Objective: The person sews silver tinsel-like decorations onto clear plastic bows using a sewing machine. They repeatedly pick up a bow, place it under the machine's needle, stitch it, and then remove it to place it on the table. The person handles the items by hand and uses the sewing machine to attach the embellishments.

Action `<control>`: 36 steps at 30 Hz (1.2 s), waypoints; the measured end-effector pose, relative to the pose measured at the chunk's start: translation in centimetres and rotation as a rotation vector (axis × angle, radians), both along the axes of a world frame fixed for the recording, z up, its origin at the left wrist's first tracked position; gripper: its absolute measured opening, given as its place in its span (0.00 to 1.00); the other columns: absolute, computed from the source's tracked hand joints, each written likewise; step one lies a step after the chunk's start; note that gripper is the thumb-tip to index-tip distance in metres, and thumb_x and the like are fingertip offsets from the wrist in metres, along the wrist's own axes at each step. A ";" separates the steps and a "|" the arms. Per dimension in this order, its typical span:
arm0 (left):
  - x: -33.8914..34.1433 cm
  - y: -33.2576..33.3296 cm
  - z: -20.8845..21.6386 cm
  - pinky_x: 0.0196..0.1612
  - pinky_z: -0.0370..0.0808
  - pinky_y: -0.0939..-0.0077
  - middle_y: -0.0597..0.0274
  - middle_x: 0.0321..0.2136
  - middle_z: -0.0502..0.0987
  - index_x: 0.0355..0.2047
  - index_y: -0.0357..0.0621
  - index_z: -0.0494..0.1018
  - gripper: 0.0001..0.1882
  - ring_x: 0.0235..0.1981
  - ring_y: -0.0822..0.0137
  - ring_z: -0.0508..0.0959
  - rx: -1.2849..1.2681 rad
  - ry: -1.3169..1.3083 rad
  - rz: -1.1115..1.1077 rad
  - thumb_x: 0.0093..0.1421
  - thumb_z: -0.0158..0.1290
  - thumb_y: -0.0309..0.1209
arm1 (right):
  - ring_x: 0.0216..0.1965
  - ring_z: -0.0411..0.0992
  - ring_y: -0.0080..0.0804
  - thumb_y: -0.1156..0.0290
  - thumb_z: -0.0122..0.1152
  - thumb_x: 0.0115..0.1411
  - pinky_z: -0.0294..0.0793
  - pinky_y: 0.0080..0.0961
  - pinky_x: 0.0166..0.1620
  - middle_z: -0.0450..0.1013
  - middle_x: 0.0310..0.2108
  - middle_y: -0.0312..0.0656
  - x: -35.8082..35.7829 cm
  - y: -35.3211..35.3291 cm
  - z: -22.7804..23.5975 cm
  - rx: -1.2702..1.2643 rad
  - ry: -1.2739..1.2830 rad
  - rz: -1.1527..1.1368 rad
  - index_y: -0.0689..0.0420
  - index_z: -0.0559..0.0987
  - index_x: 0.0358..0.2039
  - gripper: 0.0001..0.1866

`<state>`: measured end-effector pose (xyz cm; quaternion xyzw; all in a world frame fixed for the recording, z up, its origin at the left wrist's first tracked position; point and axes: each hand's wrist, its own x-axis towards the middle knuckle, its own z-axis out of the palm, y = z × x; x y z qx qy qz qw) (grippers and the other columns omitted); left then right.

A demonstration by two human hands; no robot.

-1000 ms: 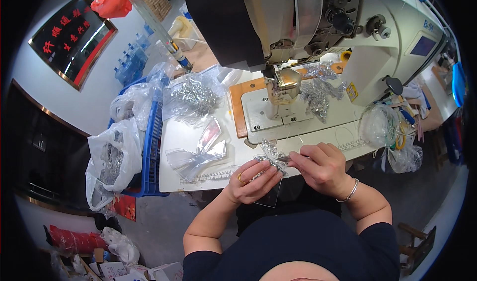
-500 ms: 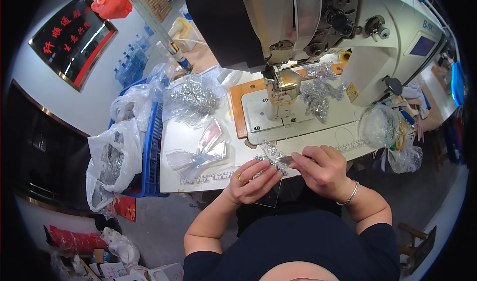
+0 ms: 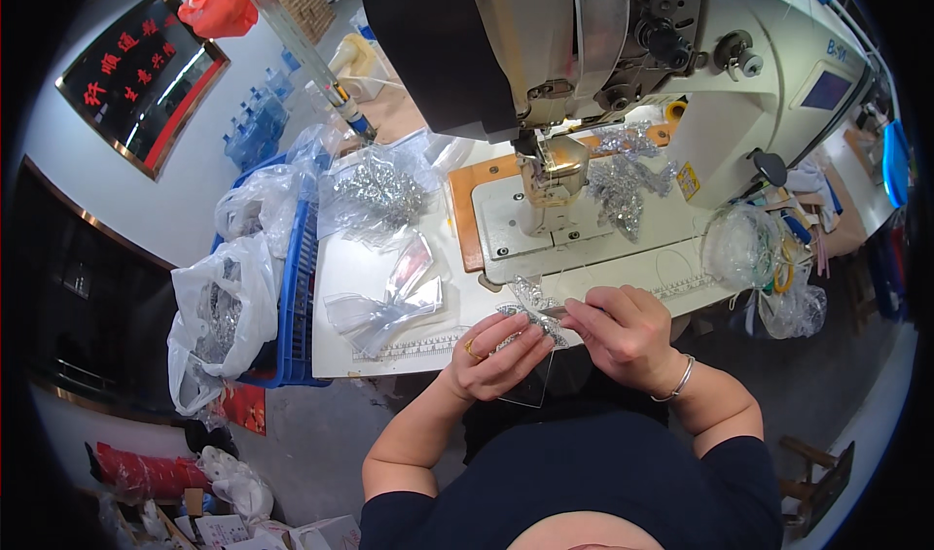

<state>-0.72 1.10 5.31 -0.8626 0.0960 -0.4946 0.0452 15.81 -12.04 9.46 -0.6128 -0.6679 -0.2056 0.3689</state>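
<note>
Just in front of the sewing machine [image 3: 545, 200], at the table's near edge, my left hand [image 3: 496, 357] is closed around a silver glittery bow [image 3: 528, 293]. Part of the bow is hidden by the fingers, and a clear plastic piece [image 3: 530, 391] hangs below them. Close on its right, my right hand [image 3: 628, 331] pinches a thin grey strip [image 3: 553, 310] running to the middle of the bow. A clear plastic bow [image 3: 389, 307] lies on the table left of my hands.
Silver glitter pieces lie on a plastic bag [image 3: 379, 185] at the left and beside the needle area [image 3: 623, 195]. A blue crate [image 3: 294, 297] with white plastic bags [image 3: 224, 307] stands against the table's left side. Right, there is a clear bag [image 3: 744, 244] near yellow-handled scissors [image 3: 784, 263].
My right hand has shifted slightly left, nearer to the bow. My left hand keeps its hold in nearly the same place.
</note>
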 end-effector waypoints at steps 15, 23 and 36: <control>0.0 -0.1 -0.5 0.41 0.77 0.74 0.66 0.40 0.72 0.34 0.49 0.79 0.12 0.44 0.65 0.73 0.006 -0.011 0.001 0.46 0.58 0.24 | 0.20 0.67 0.28 0.73 0.68 0.41 0.66 0.24 0.23 0.68 0.25 0.32 -0.4 -0.2 -0.1 0.009 0.039 -0.002 0.55 0.78 0.30 0.13; -1.3 -0.1 -0.1 0.39 0.75 0.79 0.69 0.39 0.72 0.33 0.50 0.78 0.12 0.42 0.69 0.72 0.077 -0.045 -0.040 0.46 0.59 0.24 | 0.20 0.67 0.30 0.72 0.70 0.42 0.66 0.23 0.21 0.69 0.24 0.37 0.4 -1.1 -0.2 0.190 0.192 0.049 0.57 0.79 0.33 0.14; -2.1 -1.3 2.7 0.46 0.70 0.77 0.73 0.39 0.68 0.35 0.54 0.77 0.15 0.45 0.71 0.66 0.130 0.022 -0.025 0.46 0.60 0.24 | 0.19 0.64 0.23 0.69 0.69 0.43 0.62 0.19 0.20 0.65 0.27 0.32 -0.9 -1.7 1.0 0.200 -0.097 0.082 0.55 0.80 0.35 0.16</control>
